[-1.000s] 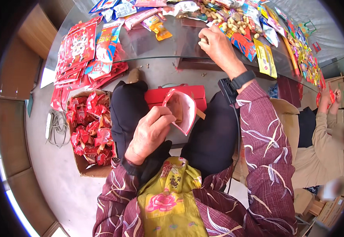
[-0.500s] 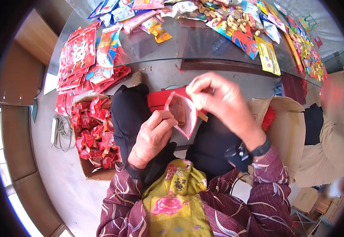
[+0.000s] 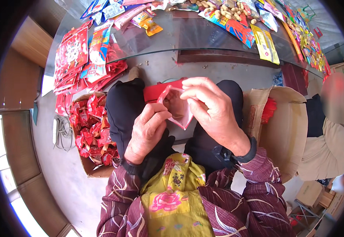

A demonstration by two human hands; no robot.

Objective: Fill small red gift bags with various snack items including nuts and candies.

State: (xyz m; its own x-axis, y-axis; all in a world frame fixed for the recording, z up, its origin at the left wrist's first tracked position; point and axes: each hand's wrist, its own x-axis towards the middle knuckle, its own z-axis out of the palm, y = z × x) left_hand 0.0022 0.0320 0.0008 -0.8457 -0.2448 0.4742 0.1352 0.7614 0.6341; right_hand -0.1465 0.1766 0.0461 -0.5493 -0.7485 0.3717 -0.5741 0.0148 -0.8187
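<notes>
Between my hands is a small red bag (image 3: 178,110), its mouth spread wide so the pale inner side faces up. My left hand (image 3: 145,128) is closed, with thumb and fingers pinching the bag's left edge. My right hand (image 3: 215,108) is bent over the bag's right rim, thumb and fingertips closed on that edge. What lies deep inside the bag cannot be made out. Just beyond it, over my lap, is a red box-like thing (image 3: 156,91), partly hidden by the bag and my hands.
A carton (image 3: 90,166) of filled red bags stands left of my legs; an open carton (image 3: 284,134) stands at right. The glass table (image 3: 156,37) holds flat red bags (image 3: 71,51), peanuts (image 3: 229,14), snack packets (image 3: 266,45) and candies (image 3: 313,53). Another person (image 3: 326,142) sits far right.
My right hand has come down and left from above the bag's right side to its rim. The bag's mouth has widened. The table's things appear slightly higher in view.
</notes>
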